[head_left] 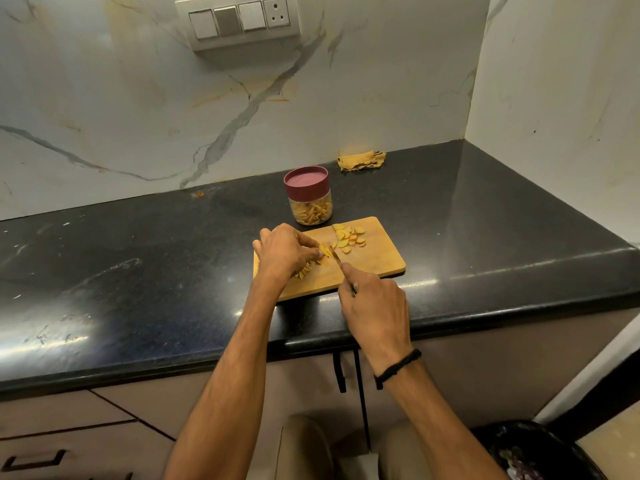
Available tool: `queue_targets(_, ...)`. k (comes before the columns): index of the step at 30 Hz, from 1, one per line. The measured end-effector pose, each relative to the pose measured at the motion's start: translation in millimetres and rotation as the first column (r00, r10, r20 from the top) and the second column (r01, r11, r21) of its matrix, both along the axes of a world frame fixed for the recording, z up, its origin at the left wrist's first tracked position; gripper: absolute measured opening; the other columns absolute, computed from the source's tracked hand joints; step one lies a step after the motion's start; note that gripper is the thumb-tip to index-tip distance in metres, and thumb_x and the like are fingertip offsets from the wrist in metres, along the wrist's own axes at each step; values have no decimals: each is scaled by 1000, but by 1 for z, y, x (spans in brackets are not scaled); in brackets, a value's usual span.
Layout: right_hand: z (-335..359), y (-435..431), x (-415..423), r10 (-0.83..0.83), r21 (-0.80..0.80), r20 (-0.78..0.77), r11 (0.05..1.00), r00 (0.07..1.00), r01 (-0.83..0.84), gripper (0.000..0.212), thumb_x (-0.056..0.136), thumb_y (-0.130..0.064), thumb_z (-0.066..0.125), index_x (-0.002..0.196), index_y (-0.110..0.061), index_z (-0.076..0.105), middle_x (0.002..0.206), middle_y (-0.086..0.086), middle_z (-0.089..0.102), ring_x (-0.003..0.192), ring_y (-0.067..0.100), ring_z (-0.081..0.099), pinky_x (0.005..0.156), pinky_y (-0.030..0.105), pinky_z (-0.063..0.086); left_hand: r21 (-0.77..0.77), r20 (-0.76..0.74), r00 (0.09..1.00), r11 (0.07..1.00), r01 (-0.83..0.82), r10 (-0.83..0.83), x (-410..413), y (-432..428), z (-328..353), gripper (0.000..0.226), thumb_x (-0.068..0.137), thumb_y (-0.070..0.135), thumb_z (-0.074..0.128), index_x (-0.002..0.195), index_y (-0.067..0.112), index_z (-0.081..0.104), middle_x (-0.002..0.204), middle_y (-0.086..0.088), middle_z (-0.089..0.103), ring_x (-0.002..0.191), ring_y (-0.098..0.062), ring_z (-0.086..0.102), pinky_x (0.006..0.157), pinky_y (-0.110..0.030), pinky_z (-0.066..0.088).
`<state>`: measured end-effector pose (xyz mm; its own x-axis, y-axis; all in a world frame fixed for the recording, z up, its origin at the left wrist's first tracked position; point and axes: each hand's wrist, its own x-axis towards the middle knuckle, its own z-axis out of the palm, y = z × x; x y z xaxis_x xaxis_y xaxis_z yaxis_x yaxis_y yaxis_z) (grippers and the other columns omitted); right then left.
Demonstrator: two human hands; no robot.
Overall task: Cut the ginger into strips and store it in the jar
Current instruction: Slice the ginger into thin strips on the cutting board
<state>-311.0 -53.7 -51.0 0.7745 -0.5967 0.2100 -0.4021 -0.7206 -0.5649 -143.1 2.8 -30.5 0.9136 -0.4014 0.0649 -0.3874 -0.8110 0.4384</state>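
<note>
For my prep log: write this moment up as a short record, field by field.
left grip: pinches ginger on the board
right grip: holds knife, blade at that ginger
slices: loose pile on the board's far side, right of the knife
strips: small heap under the left grip
jar: behind the board, lid on, strips inside
cloth: by the wall on the counter
stage: cutting under way, slices not yet cut

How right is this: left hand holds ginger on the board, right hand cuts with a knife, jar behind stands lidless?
Wrong on the jar: the head view shows its maroon lid on. The left hand does hold ginger on the board, and the right hand cuts with a knife.
</note>
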Motion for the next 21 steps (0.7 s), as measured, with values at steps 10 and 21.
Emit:
queue_targets(10,-4,0,10,-2,49,32,999,999,1,41,103,-35,41,144,-34,42,84,-6,56,69,7,46,62,19,33,-8,4,1000,1000,9,-9,1,2,-1,24,84,40,77,106,30,78,116,2,67,117,-24,38,92,-39,30)
queue_targets(21,-3,-1,15,-32,70,44,997,999,29,42,103,-34,42,145,-33,42,89,-5,62,71,7,47,64,19,36,-13,3,1000,1000,5,-5,1,0,-1,24,84,40,77,105,28,78,115,3,68,117,-23,39,92,-40,30)
